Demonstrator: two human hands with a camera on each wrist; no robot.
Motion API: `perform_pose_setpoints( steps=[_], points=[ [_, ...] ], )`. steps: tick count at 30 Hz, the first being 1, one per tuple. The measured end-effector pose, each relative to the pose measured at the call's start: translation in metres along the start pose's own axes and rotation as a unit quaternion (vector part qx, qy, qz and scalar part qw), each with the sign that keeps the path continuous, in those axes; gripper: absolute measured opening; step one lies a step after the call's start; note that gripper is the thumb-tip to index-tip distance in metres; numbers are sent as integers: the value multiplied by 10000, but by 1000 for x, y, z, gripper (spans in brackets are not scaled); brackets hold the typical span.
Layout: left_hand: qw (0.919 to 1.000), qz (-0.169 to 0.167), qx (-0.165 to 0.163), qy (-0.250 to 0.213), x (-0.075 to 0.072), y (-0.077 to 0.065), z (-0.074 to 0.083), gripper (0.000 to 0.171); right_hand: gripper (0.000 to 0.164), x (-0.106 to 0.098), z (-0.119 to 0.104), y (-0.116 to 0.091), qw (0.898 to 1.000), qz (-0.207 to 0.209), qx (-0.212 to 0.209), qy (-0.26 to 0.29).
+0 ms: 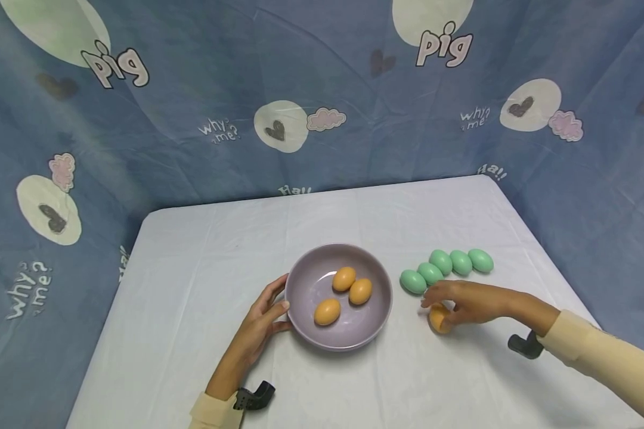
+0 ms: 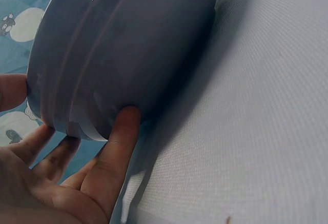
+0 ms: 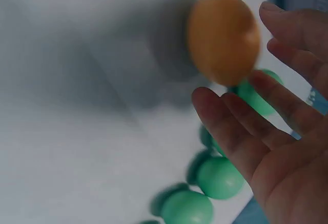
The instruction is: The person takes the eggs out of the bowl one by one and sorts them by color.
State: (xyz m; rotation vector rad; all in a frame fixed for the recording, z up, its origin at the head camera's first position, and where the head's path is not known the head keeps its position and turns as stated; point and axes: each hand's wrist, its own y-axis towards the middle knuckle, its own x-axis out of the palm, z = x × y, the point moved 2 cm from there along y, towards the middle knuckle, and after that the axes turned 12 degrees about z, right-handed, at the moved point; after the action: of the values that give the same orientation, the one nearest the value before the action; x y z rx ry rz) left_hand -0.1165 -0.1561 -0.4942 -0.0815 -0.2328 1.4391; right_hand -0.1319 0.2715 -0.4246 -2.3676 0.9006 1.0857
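Observation:
A mauve bowl (image 1: pixel 338 336) stands on the white table with three orange eggs (image 1: pixel 327 311) inside. At its left side my left hand (image 1: pixel 260 319) holds it, thumb at the rim and fingers against the outer wall, as the left wrist view shows of the bowl (image 2: pixel 128 44). Right of the bowl, another orange egg (image 1: pixel 438 319) lies under my right hand (image 1: pixel 464 301). In the right wrist view the fingers are spread and fairly straight beside this egg (image 3: pixel 224 38), not curled round it; whether a fingertip touches it is hard to tell.
Just beyond my right hand, several green eggs (image 1: pixel 440 262) lie in a bent row on the white table (image 1: pixel 220 256). A blue patterned cloth (image 1: pixel 354 77) hangs behind and at both sides. Each wrist wears a dark device (image 1: pixel 526 344).

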Motion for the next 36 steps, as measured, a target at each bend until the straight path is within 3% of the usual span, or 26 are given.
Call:
perform_pose_setpoints(
  steps=[9,16,20,25,36],
  points=[
    [10000,34,-45,-1,0,0,1,60,42,-35,-13,14,9991,131,340,-194],
    [10000,45,-23,28,0,0,0,59,44,-73,-35,42,9987,308,268,-312],
    [10000,32,-48,22,-1,1,0,59,44,-85,-50,61,9986,342,140,-379],
    [10000,-9,-5,-28,1,3,2,59,44,-84,-66,86,9989,311,-169,-298],
    [9999,-55,-9,-89,0,2,1,60,43,-60,-88,138,9972,-210,-680,-230]
  ],
)
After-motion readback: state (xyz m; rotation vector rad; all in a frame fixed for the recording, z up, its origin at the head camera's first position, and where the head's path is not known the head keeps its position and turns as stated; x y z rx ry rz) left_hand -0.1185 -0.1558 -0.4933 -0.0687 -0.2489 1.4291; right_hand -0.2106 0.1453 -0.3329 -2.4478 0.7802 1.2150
